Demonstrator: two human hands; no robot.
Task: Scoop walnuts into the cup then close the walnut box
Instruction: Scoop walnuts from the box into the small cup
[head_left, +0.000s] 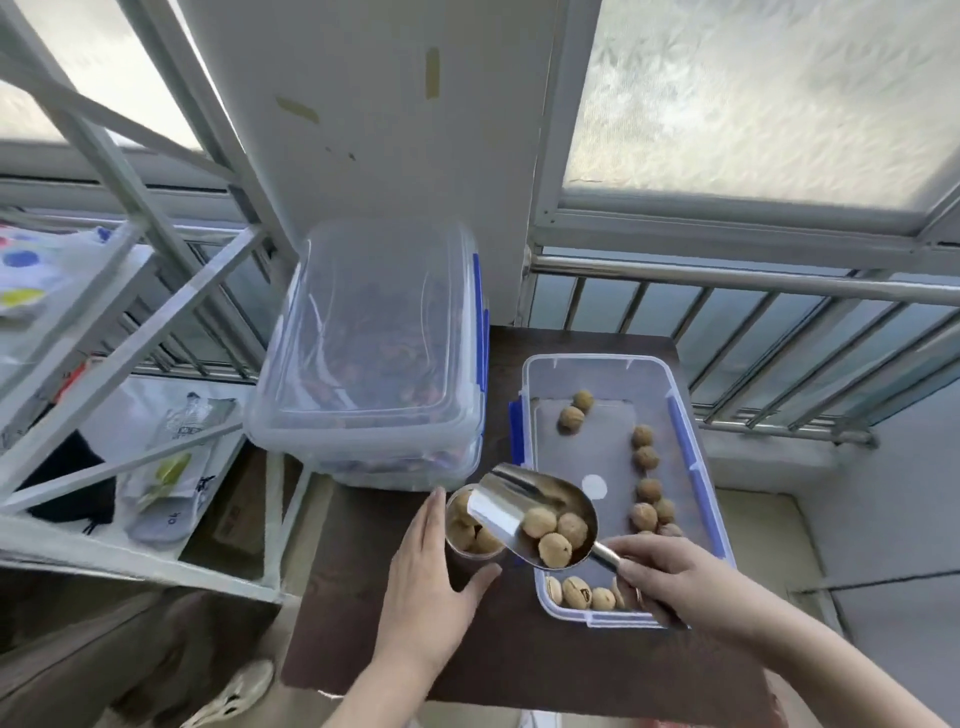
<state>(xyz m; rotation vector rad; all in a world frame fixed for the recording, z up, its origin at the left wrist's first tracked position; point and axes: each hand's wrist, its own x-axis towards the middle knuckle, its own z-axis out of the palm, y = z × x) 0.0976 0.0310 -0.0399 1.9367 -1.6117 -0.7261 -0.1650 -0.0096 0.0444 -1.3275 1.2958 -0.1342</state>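
A shiny metal scoop is gripped by its handle in the clenched fingers of the right hand, with three tan walnuts carried in its bowl above the rim of a small clear plastic cup. The cup, already holding walnuts, is steadied on the dark brown counter by the left hand, whose fingers are spread loosely around its side. Just beside it, an open clear walnut box with blue clips is seen with scattered walnuts inside. Farther back, a lidded clear storage box is stacked on another.
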